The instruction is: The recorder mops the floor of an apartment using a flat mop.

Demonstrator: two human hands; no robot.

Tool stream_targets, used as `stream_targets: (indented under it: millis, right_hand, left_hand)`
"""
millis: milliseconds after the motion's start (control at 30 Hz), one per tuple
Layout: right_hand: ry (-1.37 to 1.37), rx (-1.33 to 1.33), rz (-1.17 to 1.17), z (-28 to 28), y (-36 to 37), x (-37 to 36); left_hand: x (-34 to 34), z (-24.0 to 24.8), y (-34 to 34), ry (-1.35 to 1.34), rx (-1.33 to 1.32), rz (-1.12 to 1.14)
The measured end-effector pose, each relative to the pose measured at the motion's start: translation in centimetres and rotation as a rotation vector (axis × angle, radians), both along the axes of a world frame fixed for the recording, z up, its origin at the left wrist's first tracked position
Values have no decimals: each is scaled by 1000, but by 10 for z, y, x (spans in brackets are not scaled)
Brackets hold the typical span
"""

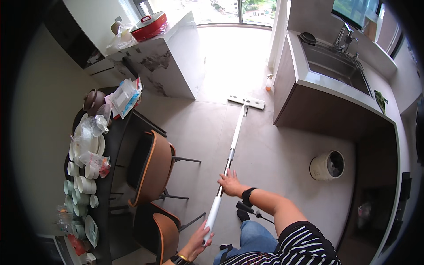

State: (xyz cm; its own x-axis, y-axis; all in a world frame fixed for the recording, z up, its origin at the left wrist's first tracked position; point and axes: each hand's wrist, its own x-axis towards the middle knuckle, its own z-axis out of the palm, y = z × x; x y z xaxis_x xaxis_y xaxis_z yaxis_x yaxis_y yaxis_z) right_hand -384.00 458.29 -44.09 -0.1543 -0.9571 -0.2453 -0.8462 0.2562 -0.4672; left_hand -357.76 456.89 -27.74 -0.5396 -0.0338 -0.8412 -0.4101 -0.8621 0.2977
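Note:
A flat mop with a long white and dark pole (236,137) stretches away from me across the floor. Its wide pale head (252,103) lies flat on the tiles between the marble-patterned island and the sink counter. My left hand (199,240) is closed round the white grip at the near end of the pole. Farther up, my right hand (230,183) is wrapped on the dark middle section, its wrist wearing a black band. Near the right forearm hangs a small black device on a thin rod (256,214).
Two brown chairs (161,168) stand left, beside a dark table (108,185) crowded with bowls, cups and packages. A white bin (327,165) is right, below the sink counter (327,88). An orange spray bottle (269,82) stands by the counter's corner. The island (154,66) bears a red pot (149,27).

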Motion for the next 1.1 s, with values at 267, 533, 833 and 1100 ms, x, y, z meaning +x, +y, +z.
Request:
stream_targets:
  millis: [267, 533, 833, 1100]
  right_hand:
    - [-600, -245, 961, 25, 71, 205]
    - [-10, -179, 217, -23, -29, 31]
    - [54, 226, -178, 31, -67, -135]
    - [45, 74, 305, 12, -24, 17]
  left_hand:
    - [171, 114, 80, -638, 104, 153]
    - [57, -31, 18, 4, 161, 252]
    - [-222, -86, -42, 144, -44, 332]
    - [38, -43, 12, 75, -28, 379]
